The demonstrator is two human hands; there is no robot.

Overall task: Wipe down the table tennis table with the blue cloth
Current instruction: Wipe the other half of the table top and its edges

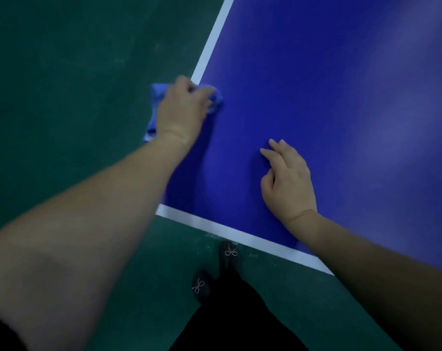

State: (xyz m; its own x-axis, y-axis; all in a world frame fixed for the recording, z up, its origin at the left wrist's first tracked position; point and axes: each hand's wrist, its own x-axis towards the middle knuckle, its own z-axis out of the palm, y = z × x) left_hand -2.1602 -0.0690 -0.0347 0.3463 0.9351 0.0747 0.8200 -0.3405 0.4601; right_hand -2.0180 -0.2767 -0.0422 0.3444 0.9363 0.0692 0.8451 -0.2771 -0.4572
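Observation:
The table tennis table (316, 97) has a dark blue top with white border lines, and its near left corner lies below me. My left hand (180, 110) grips the bunched blue cloth (154, 107) at the table's left edge. Part of the cloth hangs off over the floor, and part shows past my fingers on the table top. My right hand (287, 178) rests on the blue surface near the front edge, fingers relaxed and pointing up-left, holding nothing.
Green floor (63, 72) surrounds the table on the left and in front. My two dark shoes (215, 269) and dark trousers stand just before the white front edge line (240, 236).

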